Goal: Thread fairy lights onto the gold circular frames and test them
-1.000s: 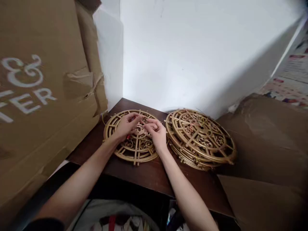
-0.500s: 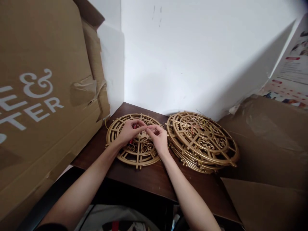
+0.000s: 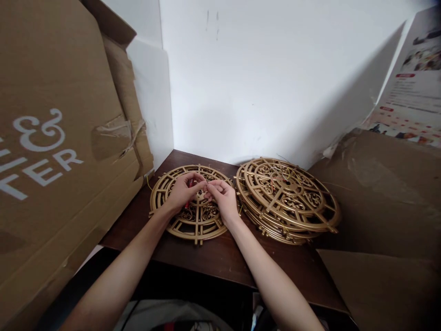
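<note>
Over a round gold lattice panel [image 3: 199, 236] with scrollwork, my two hands meet at the fingertips. My left hand [image 3: 182, 192] is closed, thumb and forefinger pinched together. A slim red object [image 3: 187, 204] shows in its palm and below it; its kind is hard to make out. My right hand [image 3: 223, 198] is closed too, thumb and forefinger pinched against the left fingertips. What lies between the fingertips is too small to name. A thin wire [image 3: 210, 170] sticks up just behind them. The panel's centre is partly hidden by my hands.
To the right stands a stack of similar gold panels [image 3: 275, 207] with thin coloured wires on top. Both rest on a dark wooden table [image 3: 206, 257]. A large cardboard box [image 3: 69, 82] rises at the left, another cardboard box [image 3: 386, 193] at the right, and a white wall [image 3: 275, 82] behind.
The view has shifted slightly, so the boxes and panels sit a little further left. My hands stay together over the panel, with the right fingers a little more curled.
</note>
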